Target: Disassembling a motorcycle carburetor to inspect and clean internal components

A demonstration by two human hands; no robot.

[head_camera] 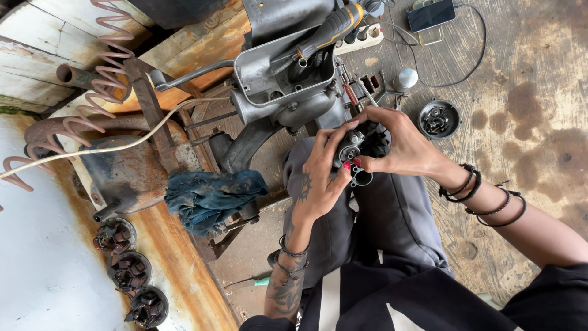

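Note:
A small dark motor part with a silver round end [354, 146] is held over my lap by both hands. My left hand [318, 178] grips it from the left, fingers curled on the silver end. My right hand [398, 144] holds its dark far side from the right, thumb and forefinger pinching near a metal ring [361, 178] at the bottom. Several black bands circle my right wrist. My knees in grey trousers [392, 214] lie under the part.
A grey metal machine housing [282, 73] with an orange-black handled tool [334, 26] stands ahead. A dirty blue rag [211, 196] lies left. A round black cap [438, 118], a silver cylinder [405, 78] and a phone [431, 15] rest on the wooden floor. Three coil parts [130, 270] line the left.

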